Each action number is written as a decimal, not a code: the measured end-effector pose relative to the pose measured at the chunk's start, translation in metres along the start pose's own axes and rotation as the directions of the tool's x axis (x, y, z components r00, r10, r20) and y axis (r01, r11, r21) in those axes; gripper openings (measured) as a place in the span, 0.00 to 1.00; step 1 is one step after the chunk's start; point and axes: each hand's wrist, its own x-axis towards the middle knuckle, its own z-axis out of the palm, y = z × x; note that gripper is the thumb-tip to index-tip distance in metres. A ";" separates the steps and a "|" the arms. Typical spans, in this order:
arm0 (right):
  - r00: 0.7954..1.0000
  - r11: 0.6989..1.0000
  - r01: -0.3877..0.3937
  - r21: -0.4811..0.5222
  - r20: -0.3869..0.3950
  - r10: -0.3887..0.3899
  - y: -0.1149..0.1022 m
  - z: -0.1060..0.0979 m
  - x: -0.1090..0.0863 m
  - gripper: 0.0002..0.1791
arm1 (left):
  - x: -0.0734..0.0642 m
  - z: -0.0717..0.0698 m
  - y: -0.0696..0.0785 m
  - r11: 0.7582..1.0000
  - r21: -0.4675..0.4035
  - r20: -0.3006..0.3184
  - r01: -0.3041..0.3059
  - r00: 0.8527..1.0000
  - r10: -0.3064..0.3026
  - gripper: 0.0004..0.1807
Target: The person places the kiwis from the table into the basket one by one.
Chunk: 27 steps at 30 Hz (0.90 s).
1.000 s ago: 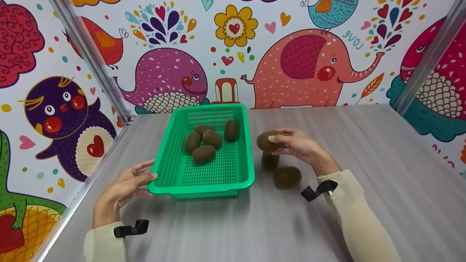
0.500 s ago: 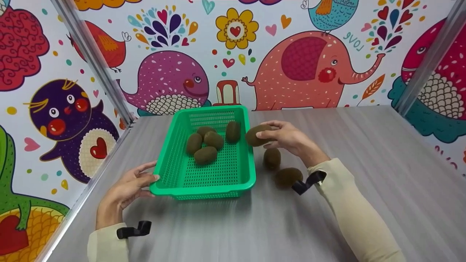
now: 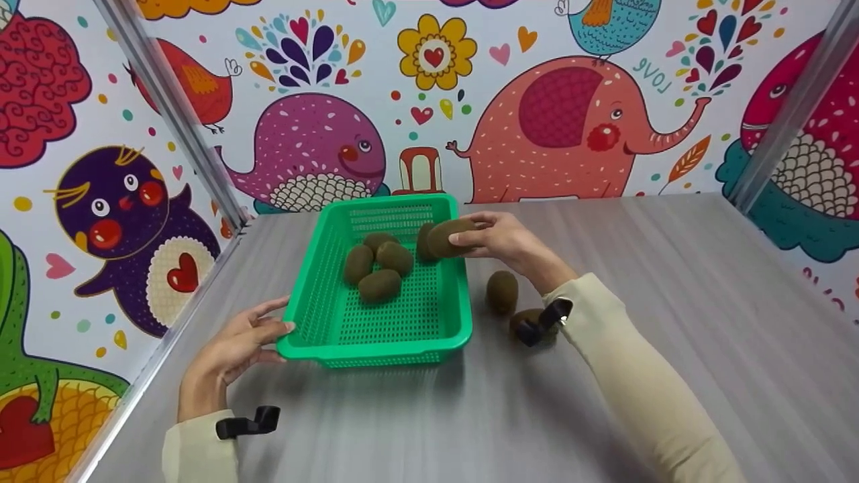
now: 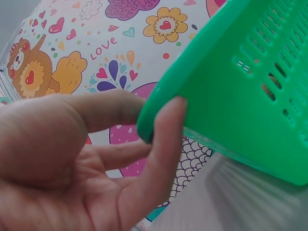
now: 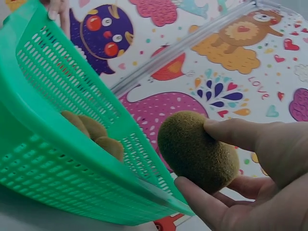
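A green plastic basket (image 3: pixel 402 351) with perforated walls stands on the table, with several brown kiwis (image 3: pixel 380 286) lying inside. My left hand (image 3: pixel 231 345) pinches the basket's rim at its near left corner; the left wrist view shows thumb and fingers on either side of that rim. In my right hand (image 3: pixel 513 245) is a kiwi (image 5: pixel 197 151), gripped between thumb and fingers. That kiwi hangs over the basket's right rim, partly covering another kiwi inside. Two more kiwis lie on the table right of the basket: one upright-looking kiwi (image 3: pixel 502 292) and another partly hidden behind the black wrist strap.
The grey table (image 3: pixel 376 422) meets a patterned wall (image 3: pixel 429 121) behind the basket. Metal posts (image 3: pixel 171 114) rise at the left and right corners. A black strap mount (image 3: pixel 248 422) sits on the left sleeve.
My right hand has carried the kiwi leftward, from above the loose kiwis on the table to over the basket's right rim. The left hand keeps its hold on the corner.
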 end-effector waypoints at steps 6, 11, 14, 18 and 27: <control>1.000 0.999 0.000 -0.040 0.004 0.000 -0.002 0.020 0.007 0.33 | 0.000 0.000 -0.001 1.000 0.007 -0.014 0.010 1.000 -0.010 0.40; 1.000 0.993 -0.003 -0.117 0.011 0.005 -0.003 0.033 0.009 0.32 | -0.001 0.000 -0.001 1.000 0.011 -0.024 0.013 1.000 -0.013 0.40; 1.000 0.984 -0.022 -0.178 0.019 0.025 -0.003 0.039 0.011 0.34 | -0.001 0.000 -0.001 1.000 0.004 -0.022 0.012 1.000 -0.012 0.40; 0.998 0.972 -0.029 -0.234 0.044 0.041 -0.003 0.045 0.013 0.34 | 0.000 -0.001 -0.001 1.000 -0.004 -0.014 0.012 1.000 -0.012 0.40; 0.994 0.957 -0.020 -0.288 0.097 0.050 -0.006 0.050 0.021 0.32 | -0.001 -0.001 -0.001 1.000 -0.008 -0.015 0.009 1.000 -0.009 0.40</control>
